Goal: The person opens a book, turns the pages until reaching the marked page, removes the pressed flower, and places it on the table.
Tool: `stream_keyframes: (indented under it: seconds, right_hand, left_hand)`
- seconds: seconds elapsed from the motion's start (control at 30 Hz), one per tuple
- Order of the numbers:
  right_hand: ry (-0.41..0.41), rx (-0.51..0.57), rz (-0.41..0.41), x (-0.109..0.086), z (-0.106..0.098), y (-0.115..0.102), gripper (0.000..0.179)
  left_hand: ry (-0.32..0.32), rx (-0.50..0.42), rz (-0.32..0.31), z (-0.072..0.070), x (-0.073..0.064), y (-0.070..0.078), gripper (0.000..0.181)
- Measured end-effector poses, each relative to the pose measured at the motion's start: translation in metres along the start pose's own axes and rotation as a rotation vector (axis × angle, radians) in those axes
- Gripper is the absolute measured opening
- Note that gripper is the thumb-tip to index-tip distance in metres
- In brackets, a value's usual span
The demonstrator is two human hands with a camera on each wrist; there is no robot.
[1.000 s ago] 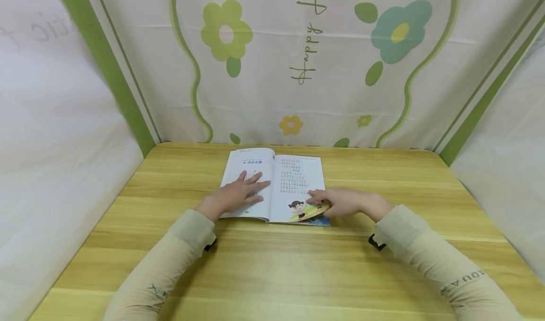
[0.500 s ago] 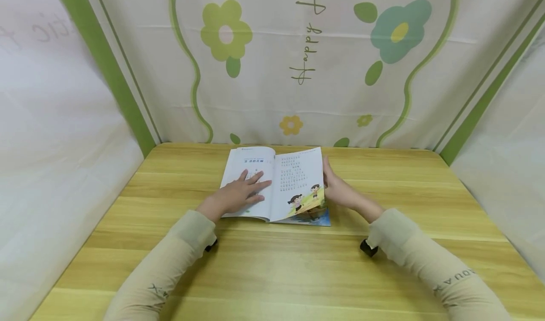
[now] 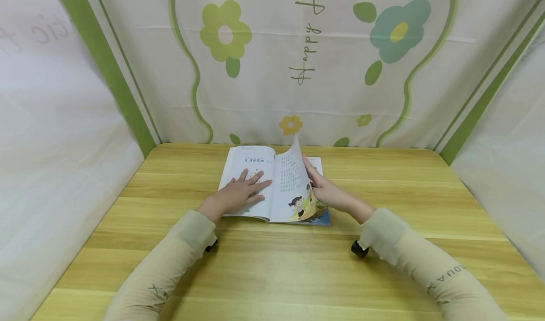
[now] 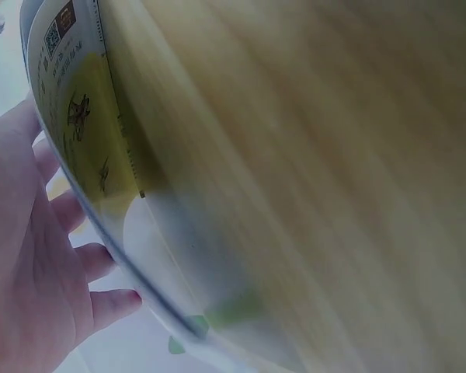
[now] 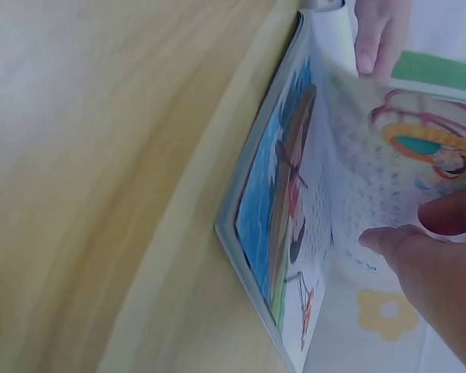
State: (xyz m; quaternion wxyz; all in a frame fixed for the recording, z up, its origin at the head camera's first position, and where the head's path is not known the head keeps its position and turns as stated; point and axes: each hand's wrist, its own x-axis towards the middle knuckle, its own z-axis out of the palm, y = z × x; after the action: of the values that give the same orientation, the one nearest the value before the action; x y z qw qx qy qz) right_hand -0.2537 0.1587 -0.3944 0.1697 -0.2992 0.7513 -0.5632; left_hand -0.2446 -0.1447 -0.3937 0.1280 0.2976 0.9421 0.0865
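Observation:
An open book [image 3: 236,165] with printed text lies on the table in the head view. My left hand [image 3: 240,195] rests on its left page, fingers straight and spread. Behind a raised right-hand page [image 3: 289,177] is my right hand [image 3: 325,191], its extended fingers touching the back of that page. The page curves up toward the spine, and some right-hand fingertips are hidden by it. In the right wrist view, the thumb and a finger lie along the picture side of the raised page [image 5: 365,148]. Below it shows a page with a blue picture [image 5: 256,225].
A wooden table [image 3: 272,269] carries the book near its far edge. Behind stands a white curtain [image 3: 264,89] with printed flowers, and white fabric walls [image 3: 55,146] close off both sides. Black bands [image 3: 359,249] sit at both wrists.
My right hand has gone from the page's lower right corner to behind the page, moving leftward. The page has lifted and bends toward the spine. The left hand has stayed in place.

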Motion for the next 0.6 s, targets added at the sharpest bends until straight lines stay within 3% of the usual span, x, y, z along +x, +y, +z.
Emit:
stream_keyframes:
  seconds: [0.2, 0.4, 0.6]
  right_hand:
    - [-0.048, 0.049, -0.007, 0.003, 0.007, -0.002, 0.081]
    - [-0.041, 0.078, 0.06, 0.003, 0.013, -0.006, 0.074]
    - [-0.073, 0.033, 0.069, 0.007, 0.023, -0.007, 0.067]
  left_hand:
    - [0.007, -0.051, 0.002, 0.002, 0.002, -0.001, 0.058]
    - [0.03, -0.139, -0.004, 0.002, 0.004, -0.003, 0.058]
    - [0.092, -0.311, -0.036, 0.0, 0.006, -0.003, 0.06]
